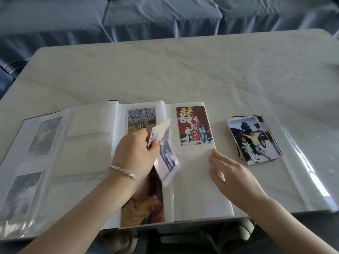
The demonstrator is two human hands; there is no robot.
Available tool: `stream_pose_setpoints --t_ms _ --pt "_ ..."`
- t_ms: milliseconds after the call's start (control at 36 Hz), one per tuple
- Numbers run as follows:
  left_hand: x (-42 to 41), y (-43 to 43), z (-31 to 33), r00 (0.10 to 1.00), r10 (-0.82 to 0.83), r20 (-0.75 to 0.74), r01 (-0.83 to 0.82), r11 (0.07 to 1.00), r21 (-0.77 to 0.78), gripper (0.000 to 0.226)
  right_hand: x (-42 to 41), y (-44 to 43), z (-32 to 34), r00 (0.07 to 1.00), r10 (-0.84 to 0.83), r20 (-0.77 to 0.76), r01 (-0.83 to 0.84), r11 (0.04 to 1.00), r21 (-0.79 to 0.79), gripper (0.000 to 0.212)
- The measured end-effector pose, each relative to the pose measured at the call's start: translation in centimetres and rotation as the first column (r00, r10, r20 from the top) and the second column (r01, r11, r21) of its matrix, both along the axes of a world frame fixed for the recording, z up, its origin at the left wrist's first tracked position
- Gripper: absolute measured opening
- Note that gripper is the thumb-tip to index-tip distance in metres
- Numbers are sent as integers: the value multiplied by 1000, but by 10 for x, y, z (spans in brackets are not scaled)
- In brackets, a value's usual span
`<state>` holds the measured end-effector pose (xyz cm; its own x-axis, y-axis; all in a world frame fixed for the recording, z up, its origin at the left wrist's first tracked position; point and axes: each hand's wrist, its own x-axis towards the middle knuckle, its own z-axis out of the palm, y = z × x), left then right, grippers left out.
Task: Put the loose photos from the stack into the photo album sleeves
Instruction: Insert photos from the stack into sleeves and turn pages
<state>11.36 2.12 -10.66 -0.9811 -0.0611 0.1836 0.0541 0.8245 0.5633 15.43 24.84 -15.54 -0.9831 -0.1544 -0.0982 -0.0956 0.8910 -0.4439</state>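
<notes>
An open photo album [194, 189] lies on the table in front of me. My left hand [135, 153], with a silver bracelet on the wrist, pinches a loose photo [166, 154] tilted above the album's middle fold. My right hand [233, 175] rests flat, fingers straight, on the lower sleeve of the right page. That page's upper sleeve holds a red photo [193, 125]. The middle page holds a tree photo [141, 118] at the top and a yellow-toned photo [145, 209] below, partly under my left arm. The stack of loose photos [254, 140] sits to the right of the album.
The album's left pages [36, 143] hold faint photos behind glossy sleeves. A clear plastic sheet [302, 171] covers the pale marble table [183, 70] and glares at the right. A blue-covered sofa [146, 19] stands beyond the far edge.
</notes>
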Motion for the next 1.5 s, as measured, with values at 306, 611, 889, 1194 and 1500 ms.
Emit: stream_pose_setpoints --t_ms 306,611,889,1194,1500 --pt "2 -8 -25 774 -113 622 126 992 24 24 0 1 1 1000 14 12 -14 1000 7 31" --pt "13 -4 -21 719 -162 675 175 983 50 34 1 1 3 999 24 28 -24 1000 -10 30" --pt "20 16 -33 802 -229 552 192 973 126 41 -1 7 0 994 79 81 -78 997 -11 44" --pt "11 21 -35 825 -189 532 167 982 90 39 -8 21 -1 977 161 137 -158 987 -30 42" --pt "4 42 -34 845 -187 501 133 981 142 34 -7 19 0 981 167 99 -163 986 -46 37"
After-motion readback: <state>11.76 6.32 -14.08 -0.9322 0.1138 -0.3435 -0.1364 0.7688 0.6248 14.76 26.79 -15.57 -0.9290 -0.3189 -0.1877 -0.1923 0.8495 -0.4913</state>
